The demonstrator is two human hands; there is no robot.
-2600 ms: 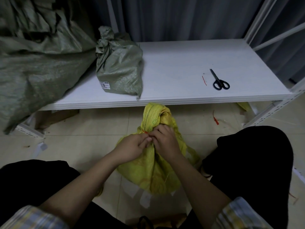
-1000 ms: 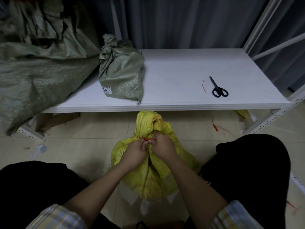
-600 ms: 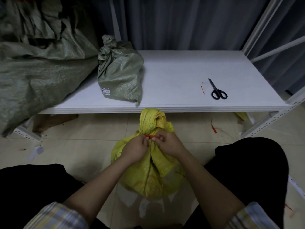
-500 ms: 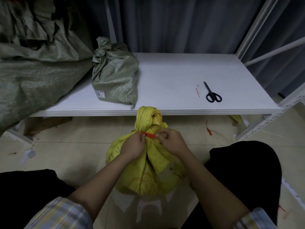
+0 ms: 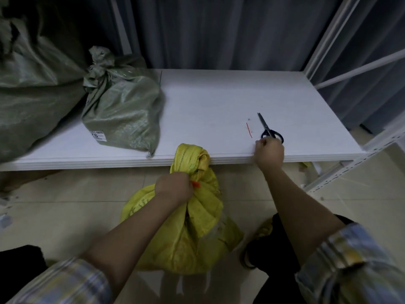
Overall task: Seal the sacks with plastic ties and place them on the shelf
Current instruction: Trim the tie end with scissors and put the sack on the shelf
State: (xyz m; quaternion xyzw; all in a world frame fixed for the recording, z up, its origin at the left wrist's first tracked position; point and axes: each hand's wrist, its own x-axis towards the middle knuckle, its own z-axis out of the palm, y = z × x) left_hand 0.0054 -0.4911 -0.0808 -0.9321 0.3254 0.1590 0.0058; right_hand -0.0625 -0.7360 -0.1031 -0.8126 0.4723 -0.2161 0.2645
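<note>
While one green sack point(image 5: 122, 115) already sat tied on the white shelf point(image 5: 219, 102), the yellow sack point(image 5: 186, 233) was on the floor just in front of the shelf edge, its neck gathered and cinched by an orange plastic tie point(image 5: 196, 184). Sealing looked nearly finished; trimming the tie's tail and lifting this sack onto the shelf appeared to be what remained. The left hand point(image 5: 173, 189) gripped the bunched neck just below the knot, fingers curled tight round the fabric beside the tie. The right hand point(image 5: 269, 153) was stretched forward over the shelf edge at the handles of the black scissors point(image 5: 268, 129), fingers curled, though whether they had closed on the handles could not be told. A red tie offcut point(image 5: 249, 130) lay near the blades.
</note>
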